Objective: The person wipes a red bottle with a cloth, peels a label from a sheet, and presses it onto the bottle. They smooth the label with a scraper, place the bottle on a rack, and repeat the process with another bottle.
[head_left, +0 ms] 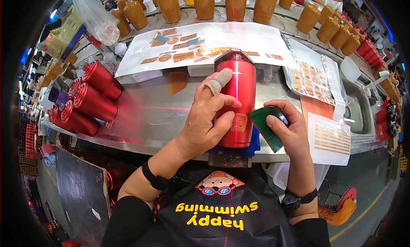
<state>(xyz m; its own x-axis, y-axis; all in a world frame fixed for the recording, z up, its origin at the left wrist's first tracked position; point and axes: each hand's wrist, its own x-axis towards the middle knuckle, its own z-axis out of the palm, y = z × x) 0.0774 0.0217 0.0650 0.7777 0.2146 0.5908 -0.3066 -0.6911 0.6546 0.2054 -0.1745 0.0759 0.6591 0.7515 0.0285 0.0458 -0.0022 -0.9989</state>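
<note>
A glossy red bottle (241,86) lies with its neck pointing away from me, on a blue cloth (255,142) over a small support. A dark angular piece (234,57) surrounds its neck. On the bottle's near part sits a gold square-patterned decal (240,122). My left hand (204,116) grips the bottle from the left, thumb beside the decal; a knitted cover sleeves one fingertip. My right hand (291,126) is closed on a green scraper (268,128), its corner close to the bottle's right side by the decal.
Several red bottles (95,99) lie stacked at left. Behind, a white sheet (136,50) carries gold decals; more decal sheets (329,136) lie at right, near a sink (358,108). Amber-brown jars (236,7) line the curved track at the back. A metal table (149,106) runs underneath.
</note>
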